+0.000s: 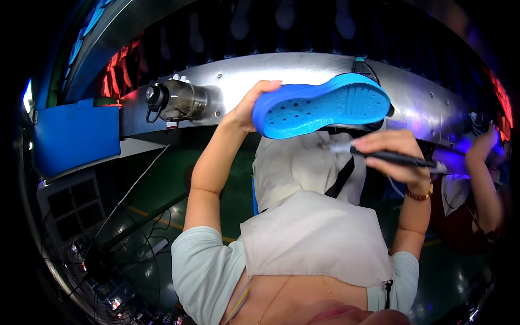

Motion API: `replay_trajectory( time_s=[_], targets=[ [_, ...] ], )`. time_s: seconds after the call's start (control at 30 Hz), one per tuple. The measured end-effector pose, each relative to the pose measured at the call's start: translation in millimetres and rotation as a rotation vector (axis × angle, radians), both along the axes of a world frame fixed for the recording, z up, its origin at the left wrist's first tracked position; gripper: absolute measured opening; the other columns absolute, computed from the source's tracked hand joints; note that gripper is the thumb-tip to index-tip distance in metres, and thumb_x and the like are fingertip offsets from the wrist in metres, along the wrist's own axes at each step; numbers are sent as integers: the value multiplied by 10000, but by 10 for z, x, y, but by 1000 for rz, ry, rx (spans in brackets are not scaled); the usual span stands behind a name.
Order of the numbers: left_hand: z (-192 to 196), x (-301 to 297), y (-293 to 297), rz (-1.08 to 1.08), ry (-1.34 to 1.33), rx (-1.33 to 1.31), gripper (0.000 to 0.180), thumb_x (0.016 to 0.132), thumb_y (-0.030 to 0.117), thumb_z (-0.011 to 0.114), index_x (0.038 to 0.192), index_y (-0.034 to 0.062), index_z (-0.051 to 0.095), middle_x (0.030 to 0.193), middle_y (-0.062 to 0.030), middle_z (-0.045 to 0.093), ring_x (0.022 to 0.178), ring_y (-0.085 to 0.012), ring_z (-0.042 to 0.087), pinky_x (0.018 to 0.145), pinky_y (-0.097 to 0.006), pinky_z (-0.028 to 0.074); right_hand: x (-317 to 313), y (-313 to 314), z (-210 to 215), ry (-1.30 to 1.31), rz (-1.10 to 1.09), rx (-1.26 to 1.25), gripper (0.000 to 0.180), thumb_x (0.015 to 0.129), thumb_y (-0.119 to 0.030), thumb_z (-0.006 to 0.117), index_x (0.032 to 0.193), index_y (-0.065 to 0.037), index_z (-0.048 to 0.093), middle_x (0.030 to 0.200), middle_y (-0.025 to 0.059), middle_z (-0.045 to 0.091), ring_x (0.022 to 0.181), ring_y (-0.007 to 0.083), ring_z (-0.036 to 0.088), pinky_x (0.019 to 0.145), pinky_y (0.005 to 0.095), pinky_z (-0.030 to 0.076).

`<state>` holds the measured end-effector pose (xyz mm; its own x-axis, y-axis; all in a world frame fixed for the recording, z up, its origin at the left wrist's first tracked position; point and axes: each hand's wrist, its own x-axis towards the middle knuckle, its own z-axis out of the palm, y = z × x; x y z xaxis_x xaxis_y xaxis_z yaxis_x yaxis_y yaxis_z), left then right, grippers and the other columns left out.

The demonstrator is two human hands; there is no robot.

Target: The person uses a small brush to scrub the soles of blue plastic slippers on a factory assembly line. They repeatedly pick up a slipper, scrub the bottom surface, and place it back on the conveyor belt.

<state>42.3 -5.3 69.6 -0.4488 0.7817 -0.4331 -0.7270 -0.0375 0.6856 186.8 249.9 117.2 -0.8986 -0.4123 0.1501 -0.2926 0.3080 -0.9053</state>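
Observation:
My left hand (250, 105) is closed on the toe end of a bright blue foam shoe sole (319, 108). The sole is held up over my lap, its inner face toward me, with small holes at the toe end and grooves at the heel. Below the heel end, my right hand (398, 149) grips a pen-like tool (409, 158) with a black handle and a pale front part. Its tip is blurred and points left, apart from the sole. A thin cord hangs near my right wrist.
A dark bottle (187, 100) lies on the metal ledge (233, 81). A black rounded object (365, 70) sits behind the sole. Beyond runs a dark rack with sole shapes (284, 15). Left stands a blue panel (78, 138); cables lie below. A co-worker's arm (479, 157) is at right.

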Motion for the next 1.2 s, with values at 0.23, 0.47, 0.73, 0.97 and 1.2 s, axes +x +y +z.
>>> replay_trajectory(
  time_s=[0.23, 0.47, 0.73, 0.97, 1.2],
  targets=[
    [-538, 207, 600, 192, -257, 522, 922, 719, 772, 132, 1250, 57, 369, 1200, -172, 460, 1110, -294, 444, 947, -478, 338, -129, -263, -249, 33, -495, -92, 180, 697, -7, 630, 877, 7, 630, 861, 115, 637, 849, 211, 608, 742, 279, 474],
    [-617, 302, 760, 356, -73, 302, 866, 785, 696, 79, 1242, 15, 358, 1133, -204, 493, 1086, -306, 467, 928, -459, 375, -123, -540, -405, 420, -378, 163, 125, 646, -3, 622, 765, -5, 584, 759, 122, 601, 701, 259, 594, 658, 316, 479],
    [-328, 378, 688, 357, -199, 511, 873, 764, 720, 113, 1199, 19, 397, 1067, -175, 533, 998, -276, 527, 871, -422, 432, -173, -421, -188, 249, -417, -29, 161, 683, -3, 612, 844, 12, 605, 828, 119, 622, 764, 215, 606, 685, 292, 472],
    [-242, 230, 524, 492, -173, 483, 868, 752, 733, 154, 1196, 30, 406, 1088, -183, 511, 1003, -313, 510, 883, -454, 419, 32, -351, -158, 73, -379, -179, 207, 660, 36, 617, 866, 20, 617, 869, 124, 627, 845, 234, 595, 769, 314, 467],
    [-52, 85, 461, 351, -23, 533, 887, 733, 751, 185, 1198, 25, 394, 1088, -171, 505, 1011, -299, 514, 892, -460, 415, 69, -299, -216, -72, -67, -345, 203, 691, 12, 629, 894, 3, 625, 955, 127, 623, 1020, 254, 528, 883, 350, 414]
  ],
)
